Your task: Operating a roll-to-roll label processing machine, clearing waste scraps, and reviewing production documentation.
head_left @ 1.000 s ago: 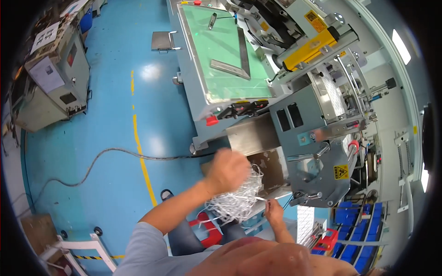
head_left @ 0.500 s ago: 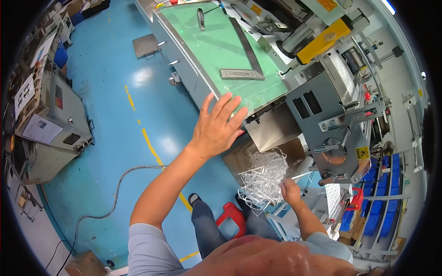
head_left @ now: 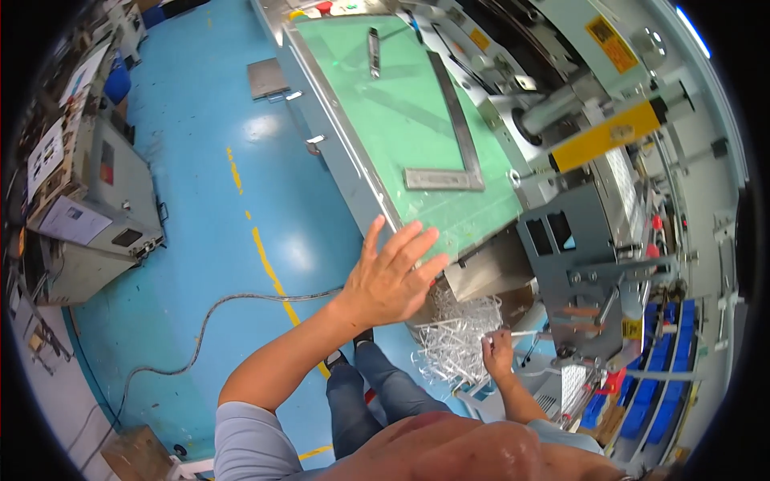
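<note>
My left hand is raised with fingers spread and holds nothing. It hovers by the near corner of the green-topped machine table. My right hand is lower down, closed on a thin white strip at the edge of a heap of white plastic strips. The heap lies under a metal chute of the grey machine.
A metal L-shaped guide lies on the green top. A grey cable snakes over the blue floor beside a yellow line. A grey cabinet stands at left. Blue bins sit at lower right.
My left hand let go of the white strips, opened and rose toward the green table's corner. My right hand stays at the heap. The view has shifted.
</note>
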Demonstrator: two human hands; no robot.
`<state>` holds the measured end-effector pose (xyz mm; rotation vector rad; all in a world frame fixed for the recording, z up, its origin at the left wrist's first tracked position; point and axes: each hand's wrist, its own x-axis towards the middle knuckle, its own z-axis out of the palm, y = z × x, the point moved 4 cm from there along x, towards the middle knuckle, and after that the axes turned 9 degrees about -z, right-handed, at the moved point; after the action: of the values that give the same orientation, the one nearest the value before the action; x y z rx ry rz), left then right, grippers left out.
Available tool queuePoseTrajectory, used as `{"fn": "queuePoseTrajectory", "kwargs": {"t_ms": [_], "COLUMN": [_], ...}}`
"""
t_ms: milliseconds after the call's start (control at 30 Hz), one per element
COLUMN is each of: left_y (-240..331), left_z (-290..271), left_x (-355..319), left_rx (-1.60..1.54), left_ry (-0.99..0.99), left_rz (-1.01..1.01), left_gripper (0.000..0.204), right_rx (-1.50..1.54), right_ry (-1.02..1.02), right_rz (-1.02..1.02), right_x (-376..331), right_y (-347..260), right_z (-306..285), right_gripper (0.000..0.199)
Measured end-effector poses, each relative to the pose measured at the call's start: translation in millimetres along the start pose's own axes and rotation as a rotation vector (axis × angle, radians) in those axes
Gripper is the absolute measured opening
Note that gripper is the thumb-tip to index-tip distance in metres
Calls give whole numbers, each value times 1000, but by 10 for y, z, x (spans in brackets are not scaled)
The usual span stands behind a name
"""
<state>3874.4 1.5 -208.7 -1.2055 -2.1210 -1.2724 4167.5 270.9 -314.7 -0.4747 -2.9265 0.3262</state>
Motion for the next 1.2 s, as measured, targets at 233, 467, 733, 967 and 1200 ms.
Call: {"fn": "queuePoseTrajectory", "kwargs": {"t_ms": [233,467,733,967,1200], "left_y": [-26,-221,-91,822,2544], "left_z": [-141,-481,-504,14,435], "left_x": [80,-31,232,468,192], "left_rx": [-17,-20,-8,215,197], "left_ry": [-44,-32,-164,-165,-196], "left_rz": [1,9,24,60,92], "left_gripper": [70,56,42,65,51], "right_rx": [40,-27,-372,-6,104], "right_ry": [-101,-87,-22,186,362], "right_rz": [64,98,-94,167,48], "right_x": [27,1,-37,-232,-1374], "right_y": [108,-369,-351,133,940], "right_z": [137,322,7,-897,-1332], "right_gripper": [10,11,21,19,14]}}
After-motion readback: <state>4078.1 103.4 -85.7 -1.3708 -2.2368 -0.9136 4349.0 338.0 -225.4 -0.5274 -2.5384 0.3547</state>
